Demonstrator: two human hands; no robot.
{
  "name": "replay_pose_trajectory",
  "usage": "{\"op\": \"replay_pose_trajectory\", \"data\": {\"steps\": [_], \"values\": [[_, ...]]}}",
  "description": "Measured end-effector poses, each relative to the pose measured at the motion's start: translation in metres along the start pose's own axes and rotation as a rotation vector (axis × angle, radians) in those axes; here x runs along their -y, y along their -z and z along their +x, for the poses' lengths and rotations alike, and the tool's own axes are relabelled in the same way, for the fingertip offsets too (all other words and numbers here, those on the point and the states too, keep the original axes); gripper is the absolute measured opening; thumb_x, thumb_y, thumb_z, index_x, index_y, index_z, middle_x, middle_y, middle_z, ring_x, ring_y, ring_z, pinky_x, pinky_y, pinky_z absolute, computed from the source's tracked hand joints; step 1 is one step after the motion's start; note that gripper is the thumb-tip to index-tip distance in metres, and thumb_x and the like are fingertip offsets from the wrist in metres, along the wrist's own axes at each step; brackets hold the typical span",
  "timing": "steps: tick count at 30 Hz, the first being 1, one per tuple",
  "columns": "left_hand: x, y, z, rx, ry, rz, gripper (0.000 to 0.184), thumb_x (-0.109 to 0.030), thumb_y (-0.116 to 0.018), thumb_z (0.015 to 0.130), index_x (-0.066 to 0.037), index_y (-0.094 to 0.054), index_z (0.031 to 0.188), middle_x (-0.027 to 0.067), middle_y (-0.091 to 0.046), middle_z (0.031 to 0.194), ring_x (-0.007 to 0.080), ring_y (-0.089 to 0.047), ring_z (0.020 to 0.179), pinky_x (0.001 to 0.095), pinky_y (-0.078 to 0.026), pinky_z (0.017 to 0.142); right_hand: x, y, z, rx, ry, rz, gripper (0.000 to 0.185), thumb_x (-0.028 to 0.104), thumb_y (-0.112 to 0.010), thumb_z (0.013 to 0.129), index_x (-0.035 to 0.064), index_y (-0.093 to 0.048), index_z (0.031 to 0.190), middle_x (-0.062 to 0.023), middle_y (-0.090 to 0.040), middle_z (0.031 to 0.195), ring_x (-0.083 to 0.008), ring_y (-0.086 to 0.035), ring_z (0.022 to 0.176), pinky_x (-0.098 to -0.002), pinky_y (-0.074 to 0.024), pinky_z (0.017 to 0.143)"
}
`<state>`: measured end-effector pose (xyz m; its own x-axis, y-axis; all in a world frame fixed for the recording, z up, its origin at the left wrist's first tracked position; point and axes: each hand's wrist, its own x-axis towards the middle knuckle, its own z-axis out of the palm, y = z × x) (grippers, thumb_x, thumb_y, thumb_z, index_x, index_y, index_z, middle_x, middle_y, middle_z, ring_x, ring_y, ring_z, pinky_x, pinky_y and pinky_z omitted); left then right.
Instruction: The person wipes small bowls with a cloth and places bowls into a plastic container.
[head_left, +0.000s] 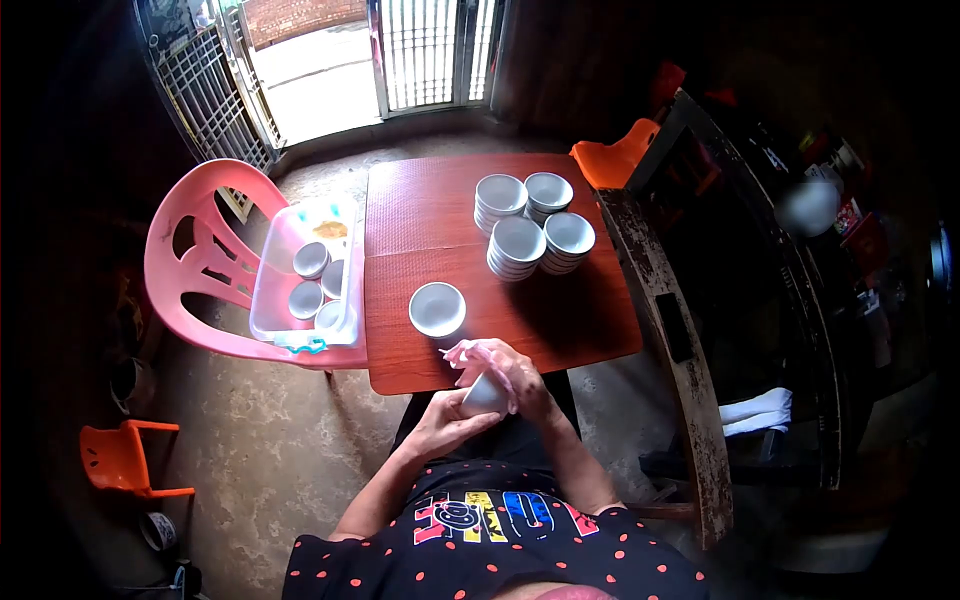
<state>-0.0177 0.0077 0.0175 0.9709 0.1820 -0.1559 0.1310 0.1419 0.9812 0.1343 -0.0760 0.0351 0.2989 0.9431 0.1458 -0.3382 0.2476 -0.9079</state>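
At left, a clear bin on the pink chair holds small bowls. On the table, a single bowl faces up. Nearer, the left hand grips a tilted bowl, mouth seemingly rightward; the right hand holds a pink cloth against it. Far right, stacked bowls face up.

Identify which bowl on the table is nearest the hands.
The lone bowl on the table; the others there stand farther off, in four stacks.
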Motion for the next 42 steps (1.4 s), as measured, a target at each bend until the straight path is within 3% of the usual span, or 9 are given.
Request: {"op": "replay_pose_trajectory", "data": {"steps": [4, 6, 8, 10, 14, 20, 29, 32, 42], "values": [[0.023, -0.006, 0.005, -0.288, -0.285, 0.177, 0.048, -0.007, -0.069, 0.080, -0.003, -0.048, 0.122, 0.0082, -0.054, 0.117, 0.0130, -0.052, 0.110, 0.0287, -0.048, 0.087, 0.022, -0.037, -0.012, 0.064, 0.463, -1.458, 0.029, 0.025, -0.057, 0.084, 0.0085, -0.065, 0.107, -0.0091, -0.057, 0.119, -0.0277, -0.053, 0.112, -0.0430, -0.0412, 0.096], [0.019, -0.004, 0.005, -0.291, -0.458, 0.517, 0.050, -0.007, -0.068, 0.079, -0.003, -0.047, 0.124, 0.0082, -0.057, 0.110, 0.0140, -0.057, 0.103, 0.0285, -0.049, 0.085, 0.032, -0.042, -0.011, 0.142, 0.494, -1.430, 0.029, 0.024, -0.058, 0.083, 0.0101, -0.065, 0.108, -0.0091, -0.058, 0.117, -0.0263, -0.053, 0.112, -0.0411, -0.0418, 0.096], [0.020, -0.002, 0.000, -0.124, -0.203, -0.293, 0.042, -0.006, -0.070, 0.078, -0.001, -0.054, 0.117, 0.0082, -0.063, 0.101, 0.0124, -0.061, 0.091, 0.0267, -0.051, 0.079, 0.019, -0.016, -0.002, 0.161, 0.545, -1.315, 0.028, 0.025, -0.058, 0.083, 0.0091, -0.065, 0.104, -0.0105, -0.060, 0.112, -0.0267, -0.055, 0.108, -0.0384, -0.0428, 0.094], [-0.009, -0.008, 0.001, -0.082, -0.134, -0.278, 0.025, -0.003, -0.072, 0.077, 0.001, -0.064, 0.100, 0.0053, -0.066, 0.088, 0.0095, -0.062, 0.080, 0.0244, -0.051, 0.073, 0.002, -0.001, -0.003, 0.007, 0.003, -0.011, 0.033, 0.031, -0.051, 0.090, 0.0016, -0.058, 0.102, -0.0115, -0.061, 0.100, -0.0241, -0.058, 0.096, -0.0364, -0.0465, 0.089], [0.004, -0.012, 0.001, -0.116, -0.138, -0.094, 0.021, -0.004, -0.074, 0.076, 0.002, -0.066, 0.095, 0.0020, -0.066, 0.086, 0.0070, -0.059, 0.079, 0.0233, -0.050, 0.071, -0.055, 0.010, -0.026, -0.401, -0.145, 0.638, 0.046, 0.041, -0.040, 0.094, 0.0028, -0.049, 0.118, -0.0130, -0.058, 0.108, -0.0240, -0.059, 0.094, -0.0394, -0.0498, 0.084], [-0.018, -0.007, 0.001, 0.037, 0.032, -0.655, 0.040, -0.007, -0.073, 0.076, 0.000, -0.057, 0.112, 0.0055, -0.062, 0.104, 0.0124, -0.059, 0.095, 0.0281, -0.047, 0.086, 0.041, -0.004, -0.002, 0.219, -0.035, -0.800, 0.032, 0.023, -0.047, 0.090, 0.0001, -0.065, 0.104, -0.0129, -0.062, 0.104, -0.0226, -0.059, 0.099, -0.0343, -0.0449, 0.088], [0.008, -0.003, 0.011, -0.072, -0.050, -0.949, 0.050, -0.012, -0.072, 0.076, 0.004, -0.050, 0.117, 0.0120, -0.060, 0.110, 0.0227, -0.060, 0.103, 0.0390, -0.048, 0.092, -0.025, -0.032, -0.038, -0.472, 0.302, -0.487, 0.042, 0.028, -0.031, 0.100, 0.0010, -0.051, 0.125, -0.0185, -0.039, 0.138, -0.0263, -0.041, 0.126, -0.0383, -0.0352, 0.102], [0.025, 0.007, 0.006, 0.119, -0.030, -0.638, 0.040, -0.010, -0.070, 0.076, 0.003, -0.053, 0.110, 0.0111, -0.060, 0.103, 0.0204, -0.060, 0.100, 0.0328, -0.050, 0.087, 0.021, -0.002, -0.015, 0.162, 0.283, -1.040, 0.028, 0.024, -0.050, 0.089, 0.0075, -0.064, 0.107, -0.0140, -0.056, 0.119, -0.0288, -0.053, 0.110, -0.0365, -0.0400, 0.096], [0.003, -0.008, 0.007, -0.117, 0.043, -0.365, 0.037, -0.002, -0.074, 0.073, 0.006, -0.061, 0.107, 0.0100, -0.065, 0.103, 0.0159, -0.062, 0.094, 0.0308, -0.047, 0.089, -0.057, 0.022, -0.021, -0.505, -0.170, 0.497, 0.049, 0.036, -0.043, 0.092, -0.0009, -0.053, 0.123, -0.0108, -0.060, 0.114, -0.0183, -0.057, 0.105, -0.0318, -0.0457, 0.088]]}}
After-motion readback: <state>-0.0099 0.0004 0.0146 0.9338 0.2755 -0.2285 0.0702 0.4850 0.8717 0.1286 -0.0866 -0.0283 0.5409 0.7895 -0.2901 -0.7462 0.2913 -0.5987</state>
